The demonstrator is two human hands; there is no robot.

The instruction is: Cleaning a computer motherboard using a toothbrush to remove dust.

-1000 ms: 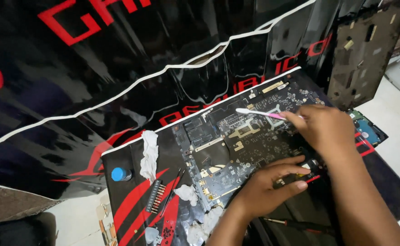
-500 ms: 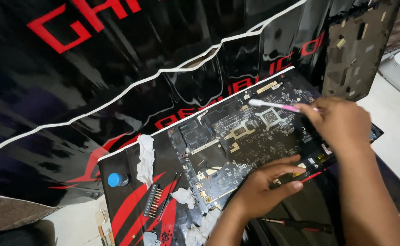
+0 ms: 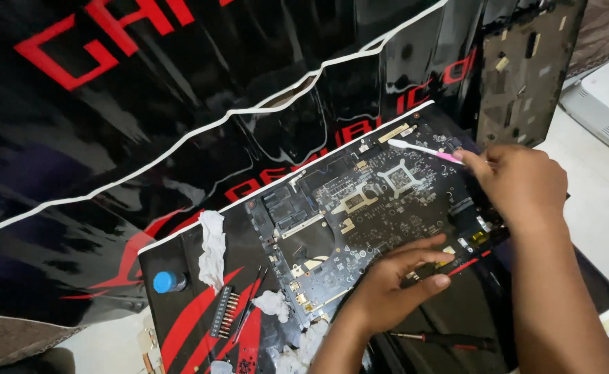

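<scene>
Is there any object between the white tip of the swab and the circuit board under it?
Nothing visible is in the way. The right hand holds the pink swab, and its white tip lies over the bare top edge of the circuit board. The tissue pieces lie apart on the left. The left hand presses the board's lower edge.

It looked like an electronics repair bench, a small workshop rather than a home table. A bare laptop circuit board (image 3: 381,215) lay on a black-and-red mat (image 3: 200,305), with a screwdriver (image 3: 443,339) near the front edge and a strip of spare bits (image 3: 225,312) to the left. A detached laptop base cover (image 3: 526,69) leaned at the far right (a white printer-like machine (image 3: 606,104) sat beyond it). Crumpled tissues (image 3: 212,246) lay about.
</scene>
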